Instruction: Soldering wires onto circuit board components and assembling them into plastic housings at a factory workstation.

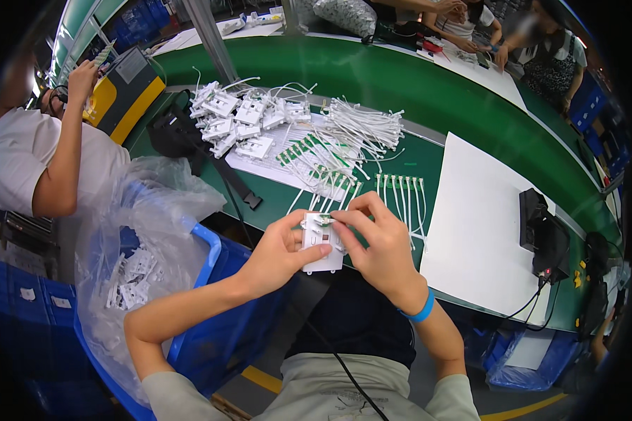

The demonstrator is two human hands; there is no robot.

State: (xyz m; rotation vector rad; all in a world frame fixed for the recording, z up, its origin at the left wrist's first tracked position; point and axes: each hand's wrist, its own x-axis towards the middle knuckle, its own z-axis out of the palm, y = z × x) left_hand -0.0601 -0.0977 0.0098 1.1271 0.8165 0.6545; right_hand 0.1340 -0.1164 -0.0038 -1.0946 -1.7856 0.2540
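My left hand [274, 251] grips a white plastic housing [323, 262] by its left side, thumb lying across the face. A small green circuit board [324, 218] sits at the housing's upper end. Pinched at that board are the fingertips of my right hand [380, 242], which partly cover it. Just beyond my hands, strips of green circuit boards [399, 184] with white cables lie on the table. Behind them are a bundle of white cables [364, 125] and a heap of white plastic housings [239, 116].
A blue bin [218, 263] lined with clear plastic holds white parts at my left. White paper [474, 231] covers the table's right side, with a black device [534, 221] and cords on it. A person [70, 154] sits at left; others work across the green conveyor [414, 84].
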